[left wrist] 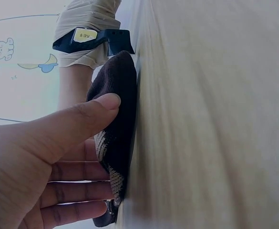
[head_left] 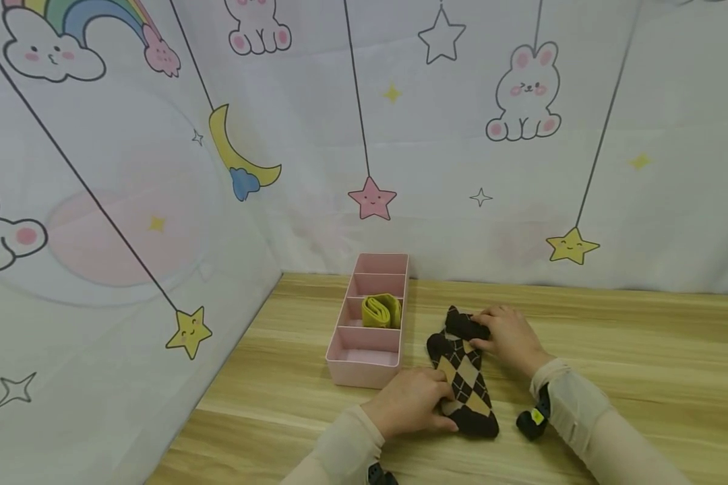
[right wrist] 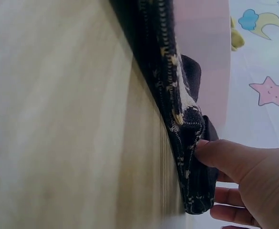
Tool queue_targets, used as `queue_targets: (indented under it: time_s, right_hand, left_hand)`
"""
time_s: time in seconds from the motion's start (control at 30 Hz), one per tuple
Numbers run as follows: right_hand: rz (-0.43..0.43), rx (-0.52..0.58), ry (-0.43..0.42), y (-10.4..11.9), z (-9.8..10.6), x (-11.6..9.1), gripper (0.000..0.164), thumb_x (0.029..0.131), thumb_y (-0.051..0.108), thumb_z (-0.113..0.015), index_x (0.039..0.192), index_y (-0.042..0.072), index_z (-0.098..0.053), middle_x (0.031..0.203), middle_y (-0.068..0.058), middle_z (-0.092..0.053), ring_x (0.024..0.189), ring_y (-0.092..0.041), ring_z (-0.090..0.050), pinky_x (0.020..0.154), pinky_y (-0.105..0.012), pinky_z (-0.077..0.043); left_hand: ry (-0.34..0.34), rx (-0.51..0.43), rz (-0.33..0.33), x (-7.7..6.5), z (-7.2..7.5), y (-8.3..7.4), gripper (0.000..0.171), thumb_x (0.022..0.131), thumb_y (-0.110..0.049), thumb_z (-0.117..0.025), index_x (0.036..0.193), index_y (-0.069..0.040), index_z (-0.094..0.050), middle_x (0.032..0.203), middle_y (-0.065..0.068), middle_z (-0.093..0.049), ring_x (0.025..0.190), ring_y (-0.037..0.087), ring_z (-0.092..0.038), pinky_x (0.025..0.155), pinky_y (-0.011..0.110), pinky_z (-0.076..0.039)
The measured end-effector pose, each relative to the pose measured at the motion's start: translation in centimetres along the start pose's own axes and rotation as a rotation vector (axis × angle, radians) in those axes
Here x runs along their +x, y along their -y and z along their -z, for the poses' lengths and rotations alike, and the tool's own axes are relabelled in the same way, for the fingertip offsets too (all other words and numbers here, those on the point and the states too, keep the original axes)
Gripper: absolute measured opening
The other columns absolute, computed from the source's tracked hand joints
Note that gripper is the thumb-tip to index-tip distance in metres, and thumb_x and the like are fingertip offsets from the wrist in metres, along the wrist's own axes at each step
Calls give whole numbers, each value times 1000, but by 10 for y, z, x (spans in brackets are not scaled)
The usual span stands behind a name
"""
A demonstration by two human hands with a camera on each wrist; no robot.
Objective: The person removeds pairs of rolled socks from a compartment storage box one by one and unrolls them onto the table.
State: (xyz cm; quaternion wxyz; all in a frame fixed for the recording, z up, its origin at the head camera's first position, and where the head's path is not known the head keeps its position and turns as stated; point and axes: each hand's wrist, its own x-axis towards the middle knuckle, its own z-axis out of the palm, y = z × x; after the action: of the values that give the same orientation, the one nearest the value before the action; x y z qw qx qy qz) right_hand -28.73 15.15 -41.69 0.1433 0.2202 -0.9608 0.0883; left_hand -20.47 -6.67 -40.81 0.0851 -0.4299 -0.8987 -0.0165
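A dark brown argyle sock [head_left: 466,377] with tan and beige diamonds lies on the table, its upper part folded over itself. My left hand [head_left: 409,402] is at its lower left edge. In the left wrist view, the thumb [left wrist: 108,101] rests on the dark end of the sock [left wrist: 122,78], while the other fingers lie fairly straight along its patterned side. At the far end my right hand [head_left: 509,337] pinches the dark folded part. The right wrist view shows that thumb [right wrist: 208,150] against the sock's edge [right wrist: 191,179], with the fingers partly hidden behind.
Left of the sock stands a pink divided box [head_left: 364,374] with several compartments in a row. A rolled yellow-green cloth [head_left: 381,311] sits in one of them. A white cartoon-printed curtain [head_left: 437,236] borders the wooden table [head_left: 643,364] behind and at the left.
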Motion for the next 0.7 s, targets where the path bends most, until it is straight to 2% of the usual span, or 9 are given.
queue_targets:
  time_s: [0.3,0.7]
  right_hand:
    - [13,-16,13,-2,1,2,43,83,28,-74,117,4,-67,109,-15,-64,103,-36,-58,90,-54,-45]
    - [-20,-15,-5,-10,3,4,38,86,22,-70,119,2,-65,114,-18,-64,107,-38,-57,94,-55,-44]
  left_hand:
    - [1,13,-1,0,0,0,33,75,-55,-74,88,-24,-72,76,-15,-54,64,-4,-45,59,11,-36]
    - [-9,10,-1,-1,1,0,34,75,-55,-74,88,-24,-72,76,-15,-54,63,-5,-45,57,10,-35]
